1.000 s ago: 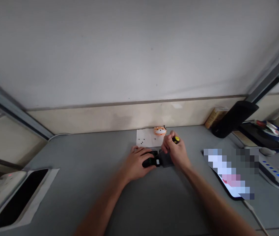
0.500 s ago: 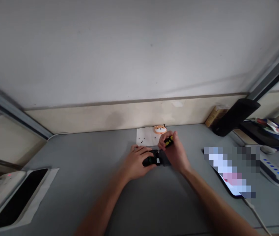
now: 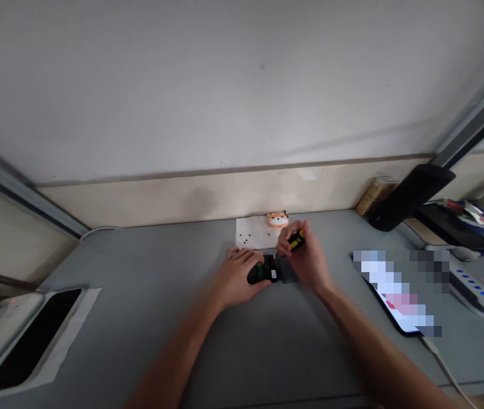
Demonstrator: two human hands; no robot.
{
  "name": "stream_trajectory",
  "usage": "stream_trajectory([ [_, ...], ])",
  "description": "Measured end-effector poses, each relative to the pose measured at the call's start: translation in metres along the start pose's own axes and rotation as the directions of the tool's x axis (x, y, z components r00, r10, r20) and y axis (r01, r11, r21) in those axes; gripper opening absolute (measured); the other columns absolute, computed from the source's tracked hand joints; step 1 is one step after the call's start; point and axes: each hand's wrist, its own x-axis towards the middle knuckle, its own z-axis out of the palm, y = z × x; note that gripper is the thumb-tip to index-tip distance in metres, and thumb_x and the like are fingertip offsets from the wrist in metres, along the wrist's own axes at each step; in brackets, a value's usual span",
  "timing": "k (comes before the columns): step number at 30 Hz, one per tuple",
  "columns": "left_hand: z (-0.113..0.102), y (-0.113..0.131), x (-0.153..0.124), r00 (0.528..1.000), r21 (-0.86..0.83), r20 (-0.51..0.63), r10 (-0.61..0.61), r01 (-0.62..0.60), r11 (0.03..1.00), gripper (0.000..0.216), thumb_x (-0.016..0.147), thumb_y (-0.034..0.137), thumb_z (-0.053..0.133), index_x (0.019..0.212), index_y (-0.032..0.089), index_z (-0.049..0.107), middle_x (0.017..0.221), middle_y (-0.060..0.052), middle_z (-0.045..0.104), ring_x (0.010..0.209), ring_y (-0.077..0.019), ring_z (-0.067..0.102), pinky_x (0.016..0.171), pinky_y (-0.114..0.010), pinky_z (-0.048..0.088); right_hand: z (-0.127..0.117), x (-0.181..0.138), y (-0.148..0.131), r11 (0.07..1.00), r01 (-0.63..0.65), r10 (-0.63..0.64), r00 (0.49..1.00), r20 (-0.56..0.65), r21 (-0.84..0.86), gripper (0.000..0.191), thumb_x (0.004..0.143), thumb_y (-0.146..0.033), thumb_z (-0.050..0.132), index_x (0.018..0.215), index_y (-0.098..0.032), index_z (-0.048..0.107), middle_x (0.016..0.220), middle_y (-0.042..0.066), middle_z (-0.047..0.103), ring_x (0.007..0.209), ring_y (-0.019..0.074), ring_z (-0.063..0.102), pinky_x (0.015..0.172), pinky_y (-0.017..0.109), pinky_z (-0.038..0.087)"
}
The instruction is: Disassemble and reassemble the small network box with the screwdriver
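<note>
My left hand (image 3: 244, 276) lies over a small black device (image 3: 268, 269), its fingers and thumb gripping the sides. Green circuit board shows inside the device, and a small white label sits near its right end. Against that end lies a flat dark grey piece (image 3: 287, 270), partly behind my right wrist. My right hand (image 3: 305, 255) is closed around a black-and-yellow screwdriver (image 3: 297, 241), held just right of the device and above the grey piece. The screwdriver's tip is too small to make out clearly.
Behind the hands, a white paper sheet (image 3: 250, 232) carries several tiny dark bits, with an orange-and-white animal-face case (image 3: 278, 220) at its corner. A lit phone (image 3: 391, 295), a black cylinder (image 3: 412, 196) and a power strip (image 3: 474, 287) stand right. At left is a dark tablet-like slab (image 3: 33, 341).
My right hand has shifted slightly right and tilted the screwdriver, so more of the grey piece shows. My left hand keeps its hold. The whole view has shifted a little.
</note>
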Motion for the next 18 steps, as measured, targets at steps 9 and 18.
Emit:
stream_trajectory([
  [9, -0.003, 0.003, 0.000, 1.000, -0.033, 0.006, 0.004, -0.003, 0.999, 0.031, 0.088, 0.036, 0.077, 0.113, 0.025, 0.063, 0.131, -0.006, 0.069, 0.122, -0.0284, 0.062, 0.110, -0.049, 0.039, -0.001, -0.008, 0.005, 0.990, 0.023, -0.013, 0.997, 0.073, -0.139, 0.049, 0.094, -0.066, 0.055, 0.075, -0.022, 0.065, 0.060, -0.003, 0.046, 0.056, 0.0128, 0.038, 0.059, 0.030, 0.033],
  [18, 0.007, -0.003, 0.000, 0.979, -0.022, -0.179, 0.100, -0.105, 0.994, 0.014, 0.102, 0.025, 0.059, 0.099, 0.023, 0.073, 0.113, -0.004, 0.076, 0.110, -0.0231, 0.065, 0.100, -0.045, 0.044, 0.003, -0.001, -0.013, 0.986, -0.032, 0.039, 0.998, -0.042, 0.163, 0.042, 0.089, -0.060, 0.065, 0.071, -0.023, 0.063, 0.060, -0.004, 0.036, 0.054, 0.0100, 0.033, 0.056, 0.025, 0.035],
])
